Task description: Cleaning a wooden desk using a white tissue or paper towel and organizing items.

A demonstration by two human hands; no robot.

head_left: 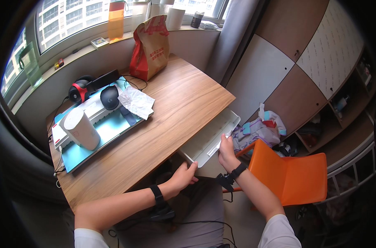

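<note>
Wooden surface (177, 101): one white cylindrical device (83, 130) at left, one paper bag (152, 51) at the far side. Left hand (181, 177), thumb at the near corner of one white drawer (208, 138) open below the surface's edge, whether grasping cannot be told; right hand (227, 153), grip grasping the drawer's front; rightmost, one orange chair (301, 177).

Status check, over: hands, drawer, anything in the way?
Right hand gripping white drawer's front edge; left hand at its near corner. Drawer open under wooden desk. Orange chair close by on the right.
</note>
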